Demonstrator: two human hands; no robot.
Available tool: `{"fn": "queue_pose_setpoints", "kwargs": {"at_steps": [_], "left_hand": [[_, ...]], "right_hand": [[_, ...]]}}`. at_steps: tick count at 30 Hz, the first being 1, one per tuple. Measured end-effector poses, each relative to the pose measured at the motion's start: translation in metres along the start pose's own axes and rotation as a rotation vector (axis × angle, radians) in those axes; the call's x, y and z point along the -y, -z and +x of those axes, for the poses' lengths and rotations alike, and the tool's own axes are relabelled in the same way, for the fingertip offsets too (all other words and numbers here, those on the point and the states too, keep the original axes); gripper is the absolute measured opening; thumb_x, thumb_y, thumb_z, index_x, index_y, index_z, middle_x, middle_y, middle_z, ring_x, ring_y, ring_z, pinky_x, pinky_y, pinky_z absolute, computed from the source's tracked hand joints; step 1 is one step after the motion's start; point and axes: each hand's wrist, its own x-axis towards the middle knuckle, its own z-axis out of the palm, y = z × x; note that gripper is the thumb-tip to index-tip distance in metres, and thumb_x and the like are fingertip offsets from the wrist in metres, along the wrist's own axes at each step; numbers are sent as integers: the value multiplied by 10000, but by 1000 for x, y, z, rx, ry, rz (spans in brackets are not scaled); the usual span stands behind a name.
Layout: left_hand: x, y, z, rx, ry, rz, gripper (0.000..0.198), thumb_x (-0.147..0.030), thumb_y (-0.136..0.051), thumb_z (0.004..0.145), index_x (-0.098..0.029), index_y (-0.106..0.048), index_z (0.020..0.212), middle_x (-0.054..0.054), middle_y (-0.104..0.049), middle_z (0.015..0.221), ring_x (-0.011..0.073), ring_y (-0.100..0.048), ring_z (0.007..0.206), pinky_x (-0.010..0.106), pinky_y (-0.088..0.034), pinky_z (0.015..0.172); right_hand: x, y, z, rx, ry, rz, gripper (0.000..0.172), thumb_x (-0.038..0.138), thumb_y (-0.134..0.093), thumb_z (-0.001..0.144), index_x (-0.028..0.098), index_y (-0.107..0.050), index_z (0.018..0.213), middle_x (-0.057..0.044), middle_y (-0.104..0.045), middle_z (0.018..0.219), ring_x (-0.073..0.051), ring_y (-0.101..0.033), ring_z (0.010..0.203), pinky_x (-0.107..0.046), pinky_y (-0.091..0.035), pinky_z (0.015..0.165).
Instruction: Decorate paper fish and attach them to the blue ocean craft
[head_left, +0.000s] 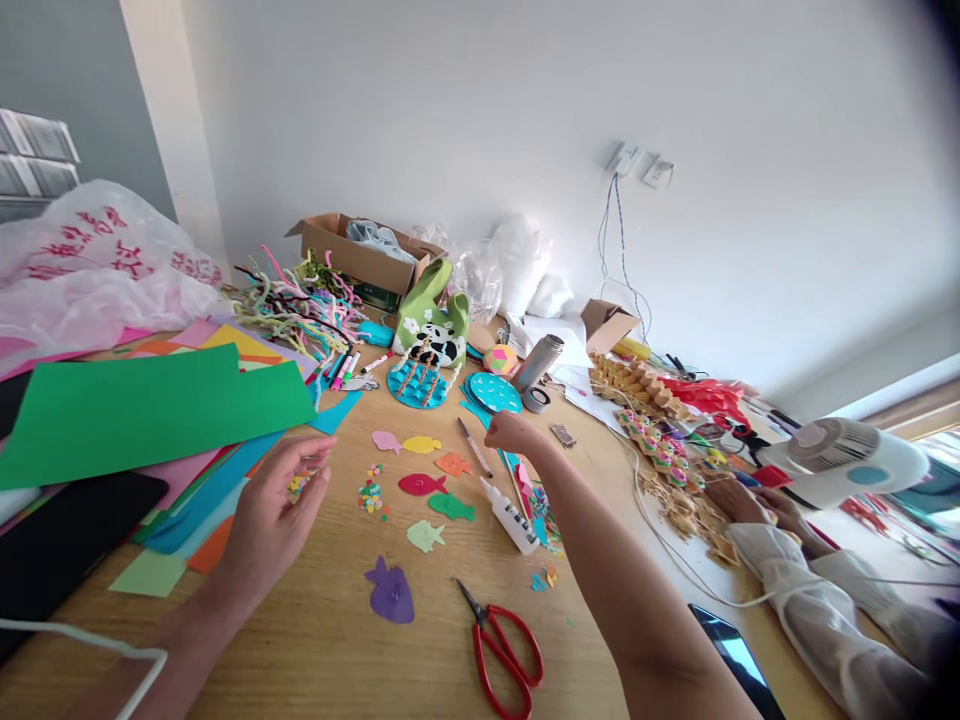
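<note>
My left hand point(279, 500) is cupped above the table's left side, with small coloured paper dots point(298, 482) showing inside its curled fingers. My right hand point(511, 433) is closed, fingers pressed together near a pen point(475, 447) and a blue round piece point(493, 393); whatever it may pinch is hidden. Between the hands lie several paper fish, among them a red fish point(421, 484), a green fish point(451, 506) and a yellow fish point(421, 444). A pile of paper dots point(370, 492) sits left of them. A white glue bottle point(513, 520) lies below my right hand. Nearer me are a purple fish point(391, 592) and red-handled scissors point(504, 645).
Green card point(157, 405) and coloured sheets cover the left. Pipe cleaners point(300, 305), a panda bag point(435, 325) and a cardboard box point(352, 250) stand behind. A metal flask point(538, 362) leans right. Another person's hands point(757, 505), a white fan point(847, 462) and a phone point(735, 660) are at right.
</note>
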Motion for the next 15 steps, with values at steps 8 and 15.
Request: {"fn": "queue_pose_setpoints", "kwargs": {"at_steps": [8,15], "left_hand": [[-3,-2,1,2,-24,45,282,-387,-571,862,-231,-640,1086,82,-681,1103,223,-671,950,373,-553,887],[-3,-4,0,2,-27,55,273,-368,-565,856,-218,-636,1073,83,-677,1103,219,-669,957,356,-554,856]], "right_hand": [[-2,-17,4,-3,-25,-79,219,200,-547,848,122,-752,855,-127,-747,921,-210,-684,847,-242,-445,670],[17,-32,20,-13,-39,-59,279,224,-580,842,106,-711,1058,-163,-712,1124,-250,-670,1026,-251,-464,730]]}}
